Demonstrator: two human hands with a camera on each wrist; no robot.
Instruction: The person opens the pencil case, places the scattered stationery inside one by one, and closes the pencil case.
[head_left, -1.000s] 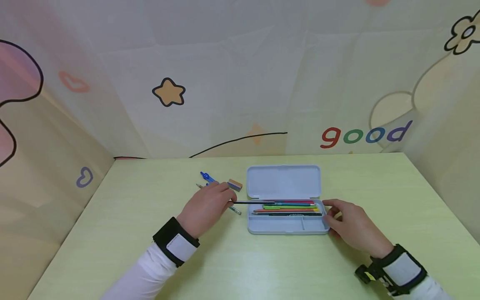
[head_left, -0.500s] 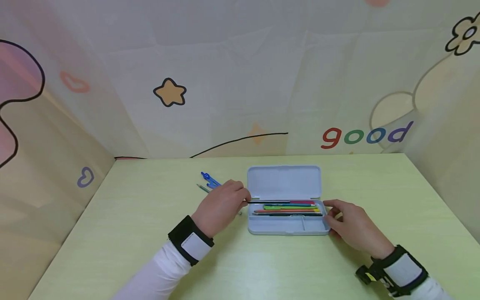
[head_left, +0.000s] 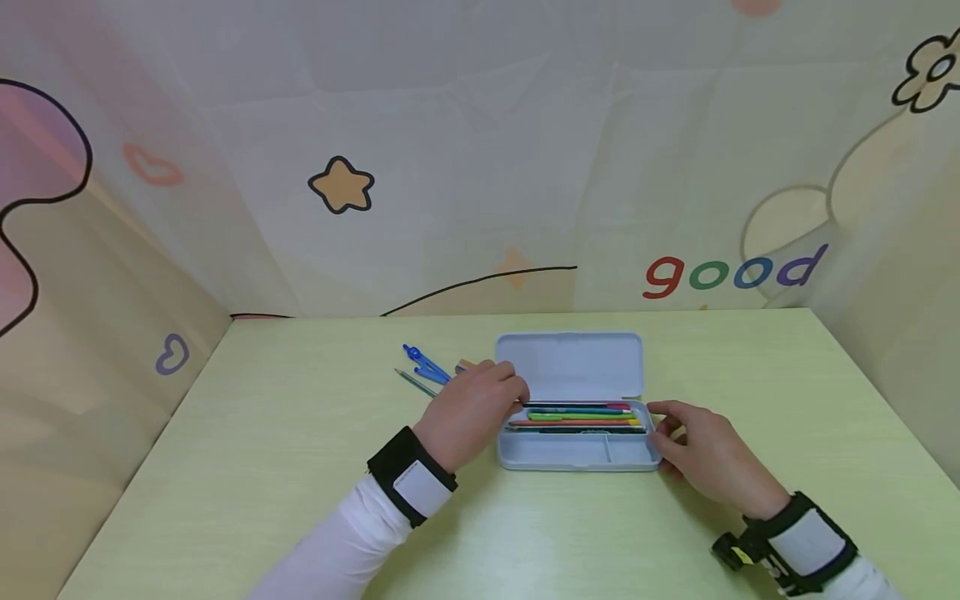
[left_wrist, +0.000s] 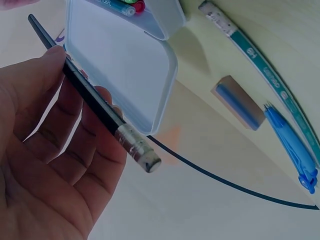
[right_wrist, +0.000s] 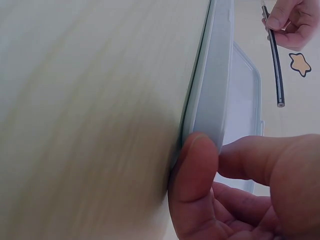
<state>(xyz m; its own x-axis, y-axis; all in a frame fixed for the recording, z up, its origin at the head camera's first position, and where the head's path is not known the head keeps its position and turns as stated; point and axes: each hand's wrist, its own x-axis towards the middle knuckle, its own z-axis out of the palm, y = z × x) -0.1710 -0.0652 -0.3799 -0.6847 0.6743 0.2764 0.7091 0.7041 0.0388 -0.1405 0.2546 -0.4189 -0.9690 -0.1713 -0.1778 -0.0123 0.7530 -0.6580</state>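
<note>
My left hand (head_left: 476, 417) pinches a black pencil (left_wrist: 95, 100) between thumb and fingers, close to its eraser end. In the head view the pencil lies level above the left part of an open white pencil case (head_left: 555, 454). The right wrist view shows its other end free in the air. Several pencils and pens (head_left: 581, 422) lie side by side in the case's long compartment. My right hand (head_left: 705, 450) holds the case's right end, thumb and fingers on its side wall (right_wrist: 212, 85).
Left of the case lie a blue compass (head_left: 427, 367), a green pencil (head_left: 415, 382) and a small eraser (left_wrist: 239, 102), partly hidden by the left hand in the head view. The case's lid (head_left: 568, 365) is folded back towards the printed curtain (head_left: 465, 167).
My left hand has moved right with the black pencil, from beside the case to over its left end. The right hand has stayed on the case.
</note>
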